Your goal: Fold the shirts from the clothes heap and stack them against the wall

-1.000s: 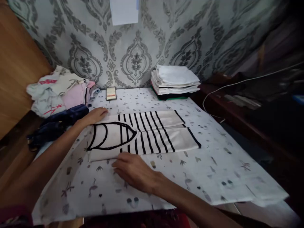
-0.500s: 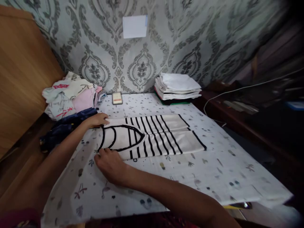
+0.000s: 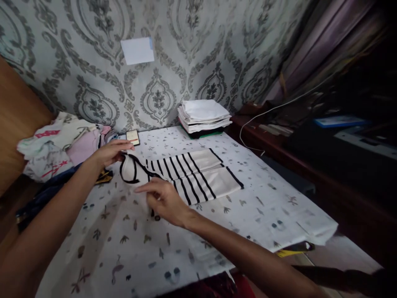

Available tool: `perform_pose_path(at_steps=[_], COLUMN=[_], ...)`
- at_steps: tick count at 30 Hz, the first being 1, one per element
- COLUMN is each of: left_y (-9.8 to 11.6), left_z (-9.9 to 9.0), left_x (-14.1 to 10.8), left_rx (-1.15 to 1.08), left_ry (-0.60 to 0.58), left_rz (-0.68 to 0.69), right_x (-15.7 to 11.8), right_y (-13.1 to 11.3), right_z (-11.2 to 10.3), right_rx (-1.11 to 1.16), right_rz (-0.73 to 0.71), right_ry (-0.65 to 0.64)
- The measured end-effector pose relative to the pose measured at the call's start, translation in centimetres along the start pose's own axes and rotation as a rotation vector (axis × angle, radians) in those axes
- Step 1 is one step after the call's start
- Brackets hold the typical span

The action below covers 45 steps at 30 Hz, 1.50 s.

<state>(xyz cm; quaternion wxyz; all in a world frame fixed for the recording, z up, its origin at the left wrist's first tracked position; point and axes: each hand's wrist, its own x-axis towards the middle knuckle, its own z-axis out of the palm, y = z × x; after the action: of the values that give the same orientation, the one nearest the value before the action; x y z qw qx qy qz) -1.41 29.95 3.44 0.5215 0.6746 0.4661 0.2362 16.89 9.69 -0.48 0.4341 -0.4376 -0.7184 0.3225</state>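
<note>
A white garment with black stripes and black trim (image 3: 198, 169) lies folded lengthwise on the patterned white cloth (image 3: 130, 248). Its neckline end is lifted at the left, where my left hand (image 3: 113, 152) pinches the far corner. My right hand (image 3: 166, 200) is over the garment's near side, index finger stretched out to the left and the other fingers curled. Whether cloth is caught under those curled fingers is hard to see. The striped end lies flat, pointing to the right.
Behind to the left is a heap of light clothes (image 3: 62, 145) with dark blue clothing (image 3: 46, 190) before it. A card-like item (image 3: 132, 137) lies near the wall. A folded white stack (image 3: 204, 116) stands at the back; a cable (image 3: 245, 128) runs along the right.
The neckline end has come up off the cloth and bent toward the right. My right hand has moved right along the garment, its index finger now extended. The view has turned to the right.
</note>
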Motion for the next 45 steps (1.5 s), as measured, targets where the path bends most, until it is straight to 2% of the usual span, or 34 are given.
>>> perform_pose_path(at_steps=[3,7,11,14,21,26,31,34,37,45], left_y=[2.8,5.0,4.4,3.4,2.4,1.5,1.2,1.1,0.5,-2.6], left_z=[3.8,10.0,15.3,17.4,17.6,18.4,19.7,19.8,19.1,16.9], left_x=[2.7,6.5,9.5,11.0,12.5,13.1,14.0,14.1,13.1,8.0], left_rx=[-0.115,-0.119,0.108,0.327,0.427,0.497,0.692,0.791,0.862,0.976], left_ry=[-0.034,-0.242,-0.463,-0.438,-0.268,-0.282,-0.258,-0.206,-0.139,0.079], left_rz=[0.053,-0.009,-0.081,-0.082,0.019,0.121,0.218,0.257,0.267,0.383], right_x=[-2.7,-6.8,-9.4,-10.1,-10.6,-10.9,-11.0,-11.1,-11.2,-11.0], right_y=[1.9,5.1,8.2,9.4,9.4,9.7,9.8,9.7,9.8,9.8], right_z=[-4.3,-8.4,-10.0,-10.3,-10.8,-10.8,-10.8,-10.8,-10.7,-10.4], right_rx=[0.129,0.092,0.036,0.003,-0.054,-0.063,-0.048,-0.023,0.013,0.086], right_rz=[0.048,0.178,0.433,0.501,0.335,0.266,0.299,0.354,0.377,0.46], right_ry=[0.143,0.265,0.274,0.258,0.249,0.246,0.256,0.247,0.229,0.216])
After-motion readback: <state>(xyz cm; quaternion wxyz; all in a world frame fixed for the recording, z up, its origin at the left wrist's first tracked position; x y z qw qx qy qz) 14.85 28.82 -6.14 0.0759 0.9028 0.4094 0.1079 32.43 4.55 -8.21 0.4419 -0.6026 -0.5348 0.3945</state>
